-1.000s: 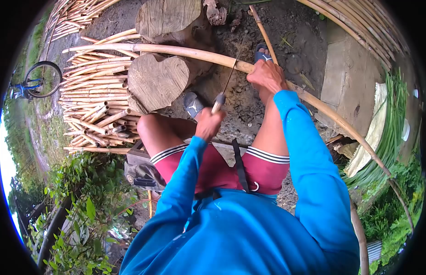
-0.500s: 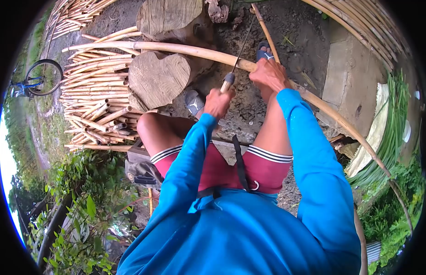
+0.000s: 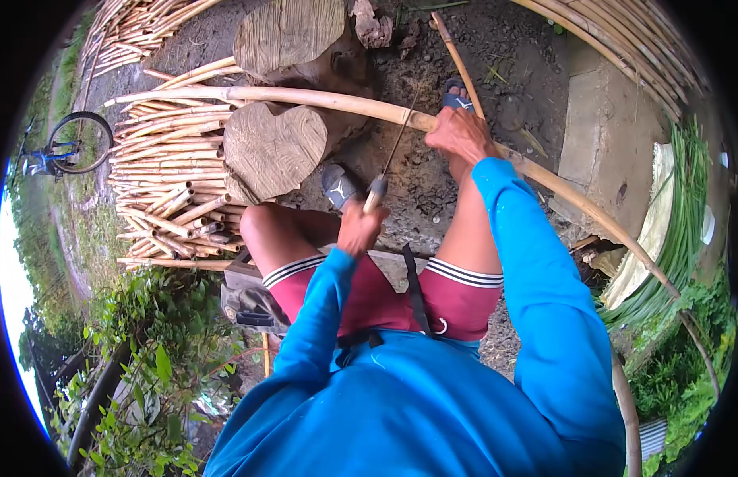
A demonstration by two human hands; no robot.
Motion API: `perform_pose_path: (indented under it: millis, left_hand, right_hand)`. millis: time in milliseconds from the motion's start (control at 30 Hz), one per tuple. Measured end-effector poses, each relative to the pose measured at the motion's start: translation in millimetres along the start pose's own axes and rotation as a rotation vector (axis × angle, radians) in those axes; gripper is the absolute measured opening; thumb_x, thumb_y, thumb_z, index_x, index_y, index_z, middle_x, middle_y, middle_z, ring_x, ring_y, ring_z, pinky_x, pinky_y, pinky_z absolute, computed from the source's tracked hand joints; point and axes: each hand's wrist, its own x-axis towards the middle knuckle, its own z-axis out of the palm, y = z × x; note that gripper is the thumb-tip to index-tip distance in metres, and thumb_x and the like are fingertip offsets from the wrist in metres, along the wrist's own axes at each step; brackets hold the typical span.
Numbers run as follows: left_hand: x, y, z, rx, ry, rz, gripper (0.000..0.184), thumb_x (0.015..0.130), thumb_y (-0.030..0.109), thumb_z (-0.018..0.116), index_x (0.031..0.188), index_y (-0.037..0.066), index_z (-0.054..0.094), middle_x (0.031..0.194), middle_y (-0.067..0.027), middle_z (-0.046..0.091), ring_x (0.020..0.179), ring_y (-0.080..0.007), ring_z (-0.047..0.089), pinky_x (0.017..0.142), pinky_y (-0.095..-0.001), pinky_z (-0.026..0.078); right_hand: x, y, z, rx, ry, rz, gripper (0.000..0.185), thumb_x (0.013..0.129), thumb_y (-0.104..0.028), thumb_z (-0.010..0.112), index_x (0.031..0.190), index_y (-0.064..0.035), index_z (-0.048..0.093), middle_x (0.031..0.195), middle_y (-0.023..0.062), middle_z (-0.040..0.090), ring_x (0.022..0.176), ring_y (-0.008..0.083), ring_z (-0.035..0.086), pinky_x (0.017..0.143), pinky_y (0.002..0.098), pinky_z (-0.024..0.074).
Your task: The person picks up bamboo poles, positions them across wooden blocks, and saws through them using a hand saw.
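My left hand [image 3: 359,228] is closed round the pale handle of a handsaw [image 3: 397,149]. Its thin dark blade, seen nearly edge-on, crosses a long bamboo pole [image 3: 313,98]. Just right of the blade, my right hand [image 3: 462,133] grips that pole from above, fingers wrapped round it. The pole spans the view, from over the cut bamboo at left to the greenery at lower right. Beyond my right hand, a thinner bamboo stick [image 3: 458,63] slants down to the pole near my sandalled right foot [image 3: 456,97].
Two log stumps [image 3: 275,149] stand left of my feet, beside a stack of cut bamboo pieces [image 3: 170,179]. A concrete block [image 3: 595,131] lies to the right, with long green stalks [image 3: 685,207] past it. A bicycle [image 3: 79,143] is at far left.
My left hand has drawn the handsaw back toward my body and slightly left, the blade still across the pole. My right hand keeps its grip on the pole.
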Motion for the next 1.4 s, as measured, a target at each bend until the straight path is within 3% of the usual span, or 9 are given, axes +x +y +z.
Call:
perform_pose_path:
  millis: [267,567,633,800,967,1033,1233,1333,1400]
  left_hand:
    - [-20.2,11.3,-6.7,-0.012,0.036,-0.006,0.039,0.078,0.034,0.064,0.080,-0.005,0.062,0.067,-0.0189,0.061,0.065,-0.0288,0.062,0.064,-0.0412,0.047]
    - [37.5,40.9,8.3,-0.115,-0.044,-0.110,0.037,0.079,0.034,0.064,0.071,-0.002,0.059,0.061,-0.0085,0.058,0.050,-0.0186,0.053,0.049,-0.0354,0.042]
    - [28.7,41.9,7.5,-0.287,-0.090,-0.162,0.026,0.084,0.024,0.062,0.070,0.006,0.050,0.054,0.0026,0.043,0.039,-0.0096,0.038,0.037,-0.0284,0.028]
    - [-49.2,-19.2,-7.1,-0.016,0.011,0.018,0.024,0.081,0.021,0.061,0.093,0.002,0.069,0.064,-0.0066,0.059,0.059,-0.0188,0.059,0.054,-0.0372,0.046]
    - [10.4,-20.3,4.4,0.280,-0.078,0.288,0.041,0.078,0.033,0.061,0.089,-0.006,0.066,0.073,-0.0215,0.065,0.069,-0.0294,0.066,0.064,-0.0411,0.049]
    - [54.8,46.7,9.8,-0.155,-0.030,-0.098,0.033,0.079,0.028,0.061,0.065,0.001,0.049,0.056,-0.0031,0.047,0.043,-0.0170,0.047,0.039,-0.0364,0.035]
    - [-17.8,-29.8,-1.5,-0.005,0.055,0.151,0.040,0.078,0.036,0.064,0.084,-0.003,0.065,0.068,-0.0164,0.064,0.066,-0.0265,0.065,0.064,-0.0404,0.049]
    - [-53.0,-14.7,-16.1,0.063,0.002,-0.095,0.039,0.077,0.034,0.064,0.083,-0.004,0.065,0.068,-0.0171,0.064,0.064,-0.0267,0.064,0.064,-0.0407,0.049]
    - [-20.8,-30.7,0.1,0.042,0.027,0.146,0.028,0.082,0.027,0.057,0.077,0.001,0.064,0.068,-0.0112,0.063,0.062,-0.0182,0.058,0.060,-0.0370,0.046]
  right_hand:
    - [-1.4,-4.6,-7.1,0.006,-0.070,0.022,0.035,0.070,-0.028,0.064,0.092,-0.0037,0.074,0.097,0.0259,0.069,0.096,0.0424,0.067,0.086,0.0477,0.0532]
    - [0.6,-5.2,0.4,0.000,-0.064,0.049,0.036,0.072,-0.030,0.063,0.095,-0.0040,0.074,0.099,0.0263,0.069,0.097,0.0422,0.067,0.087,0.0463,0.0530]
    - [1.3,-3.8,2.9,0.019,-0.057,0.045,0.036,0.072,-0.030,0.064,0.096,-0.0039,0.074,0.099,0.0263,0.069,0.097,0.0424,0.066,0.087,0.0468,0.0528]
    - [5.0,-1.7,5.3,0.006,-0.041,0.039,0.036,0.073,-0.030,0.063,0.095,-0.0035,0.074,0.099,0.0264,0.069,0.098,0.0426,0.066,0.088,0.0469,0.0525]
    - [5.9,-8.2,4.9,0.000,-0.062,0.033,0.036,0.073,-0.029,0.062,0.094,-0.0030,0.074,0.099,0.0260,0.069,0.098,0.0431,0.066,0.088,0.0473,0.0525]
    - [7.7,-3.2,11.8,0.015,-0.042,0.006,0.037,0.072,-0.030,0.062,0.095,-0.0036,0.074,0.101,0.0265,0.068,0.099,0.0433,0.066,0.089,0.0477,0.0521]
    - [6.8,-4.8,-0.7,-0.014,-0.107,0.045,0.038,0.072,-0.030,0.062,0.096,-0.0032,0.074,0.104,0.0277,0.067,0.101,0.0449,0.065,0.091,0.0506,0.0512]
    - [5.6,-0.1,4.7,0.019,-0.056,0.014,0.038,0.071,-0.031,0.063,0.096,-0.0037,0.074,0.102,0.0274,0.068,0.098,0.0449,0.066,0.089,0.0506,0.0521]
    - [7.6,-4.5,0.7,-0.006,-0.077,0.023,0.037,0.071,-0.029,0.062,0.095,-0.0035,0.074,0.099,0.0285,0.068,0.096,0.0447,0.066,0.087,0.0490,0.0532]
